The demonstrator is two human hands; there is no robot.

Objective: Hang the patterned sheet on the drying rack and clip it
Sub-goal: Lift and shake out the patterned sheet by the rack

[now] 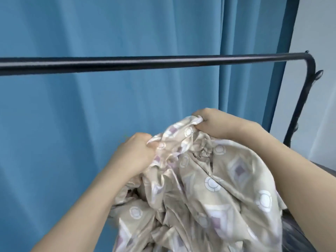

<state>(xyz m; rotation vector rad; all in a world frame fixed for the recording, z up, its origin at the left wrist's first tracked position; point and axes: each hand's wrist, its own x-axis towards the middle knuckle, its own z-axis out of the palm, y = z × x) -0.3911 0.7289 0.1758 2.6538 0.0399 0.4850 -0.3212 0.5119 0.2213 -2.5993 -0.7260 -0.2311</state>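
Note:
The patterned sheet (209, 188) is beige with white rings and mauve diamonds, bunched in a heap below the rack. My left hand (134, 153) grips a fold of its upper edge at the left. My right hand (216, 124) grips another fold a little higher, to the right. The drying rack's black top bar (154, 62) runs across the view above both hands, apart from the sheet. No clip is in view.
A blue curtain (91, 115) hangs right behind the rack. The rack's right upright (300, 106) bends down at the right, with a pale wall (320, 51) beyond it. A dark surface (298, 233) lies under the sheet at the lower right.

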